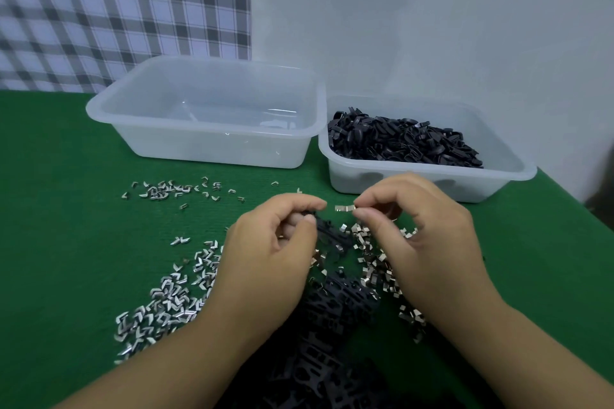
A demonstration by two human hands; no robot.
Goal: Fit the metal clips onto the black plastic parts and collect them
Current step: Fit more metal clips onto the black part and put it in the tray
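Centre frame: your hands meet, a clip in one and a black part in the other.

Your right hand point(425, 236) pinches one metal clip point(345, 208) between thumb and forefinger. Your left hand point(275, 242) grips a black plastic part point(321, 225) in curled fingertips, just left of the clip, near it but apart. Loose clips point(166, 292) lie scattered lower left on the green mat point(66, 226), with more under your right hand. A heap of black parts point(335, 315) sits bottom centre between your forearms. To the right, a filled tub point(432, 173) holds more; a clear tub point(99, 109) stands left of it.
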